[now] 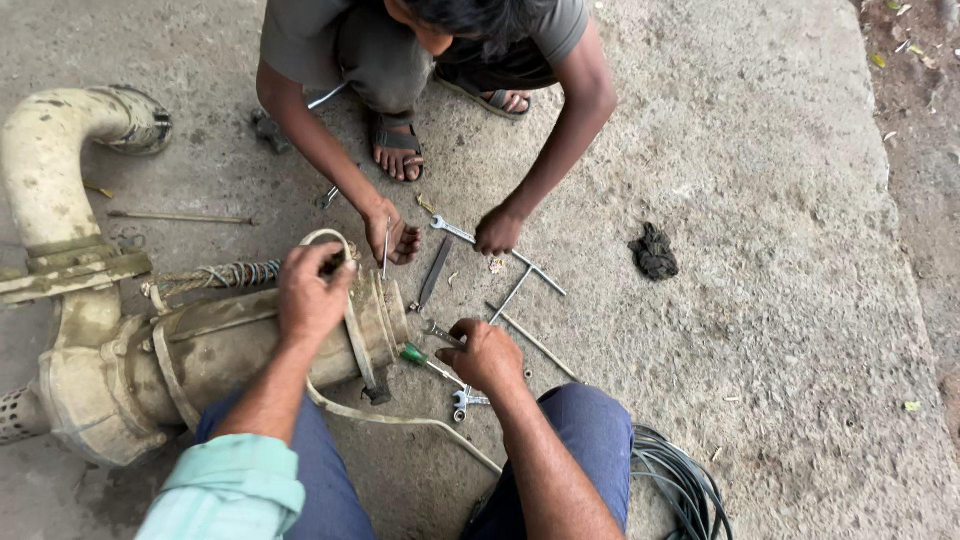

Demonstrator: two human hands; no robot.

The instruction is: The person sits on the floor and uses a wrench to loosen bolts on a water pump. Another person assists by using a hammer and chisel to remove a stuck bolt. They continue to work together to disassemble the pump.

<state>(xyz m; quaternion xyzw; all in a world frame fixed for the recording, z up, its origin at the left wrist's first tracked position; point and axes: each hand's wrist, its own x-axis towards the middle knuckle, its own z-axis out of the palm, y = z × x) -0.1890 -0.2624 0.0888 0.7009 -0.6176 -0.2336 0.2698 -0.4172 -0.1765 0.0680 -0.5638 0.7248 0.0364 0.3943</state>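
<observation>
The pump body (pixel 240 350), a grimy cylinder joined to a pale bent pipe (pixel 50 160), lies on its side on the concrete floor (pixel 780 330), between the person's knees. Its flanged end faces the co-worker crouched opposite.

The left hand (pixel 312 295) rests on top of the pump body near that flange, its fingers curled down over a pale strap (pixel 330 238) that loops up over the rim. They look closed on it, though the grip itself is hidden behind the knuckles. The right hand (pixel 485 352) sits just beyond the flange, fist shut around a green-handled screwdriver (pixel 415 355) whose handle end points back at the pump body.

Past the flange, the co-worker's hand (pixel 392 230) pinches a thin metal pin (pixel 386 245) upright, and their other hand (pixel 497 230) rests on a spanner (pixel 455 232). A flat file (pixel 435 270), a T-handle wrench (pixel 530 275) and a second spanner (pixel 468 400) lie on the floor near the same end. A black rag (pixel 653 250) lies well away from it.

By the look of it, the work is at the flange — one hand steadying the casing and strap, the other bringing a tool to the joint. Any move here calls for keeping the pump body from rolling, and for keeping the screwdriver clear of the co-worker's fingers — they are close to the rim.
</observation>
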